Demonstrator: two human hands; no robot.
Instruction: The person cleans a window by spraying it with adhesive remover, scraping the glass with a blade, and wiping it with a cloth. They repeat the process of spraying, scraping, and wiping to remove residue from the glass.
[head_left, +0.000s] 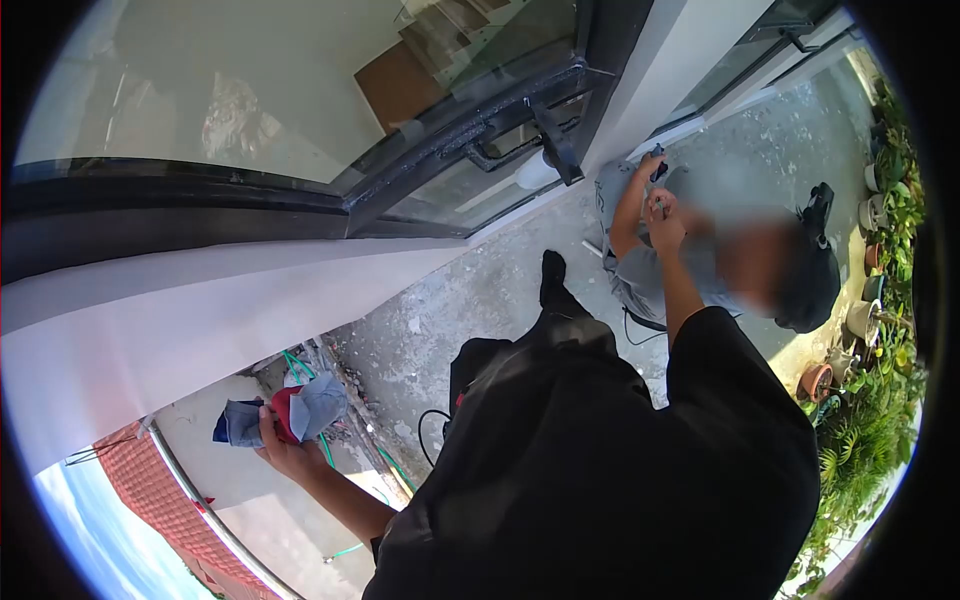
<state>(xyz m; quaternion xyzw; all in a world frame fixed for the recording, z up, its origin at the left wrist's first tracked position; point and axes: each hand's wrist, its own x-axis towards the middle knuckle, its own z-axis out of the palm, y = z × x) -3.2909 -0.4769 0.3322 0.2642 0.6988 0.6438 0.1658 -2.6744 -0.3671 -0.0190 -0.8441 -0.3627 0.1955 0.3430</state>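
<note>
Lower left of frame: your left hand (285, 455) grips a bunched blue-and-red cloth (288, 412). Upper right: your right hand (664, 218) is curled near another person's hand (653, 166); cannot tell whether yours holds anything. Dark-framed window (290, 110), upper left; plants (850, 440), right edge.

Pale-blue, navy and red cloth (290, 410), bunched, folded, held in the left hand (283, 450)

Matt, creased cloth is being shown by the held bundle (320, 402), matt fabric by the shirt (580, 470). Smooth, reflective glass (290, 80) is being edged by a shiny metal-looking frame (400, 165); rough concrete is being displayed by the floor (430, 300).
</note>
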